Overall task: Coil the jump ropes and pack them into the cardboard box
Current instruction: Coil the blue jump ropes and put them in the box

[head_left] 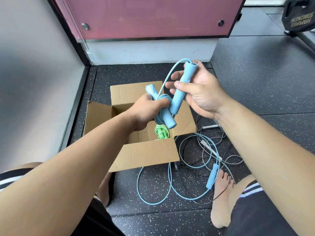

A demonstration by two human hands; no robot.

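Above the open cardboard box (144, 154), the left hand (146, 111) grips a blue jump rope (162, 98), fingers curled round its coiled cord and one handle (167, 120); the right hand (201, 94) holds the other handle (179, 94), thumb pressed across it, a loop of cord arcing between them. Down inside the box sits a coiled green rope (161, 132). Right of the box, on the speckled floor (153, 186), a second blue rope (211, 176) sprawls loose among grey ropes (237, 161)
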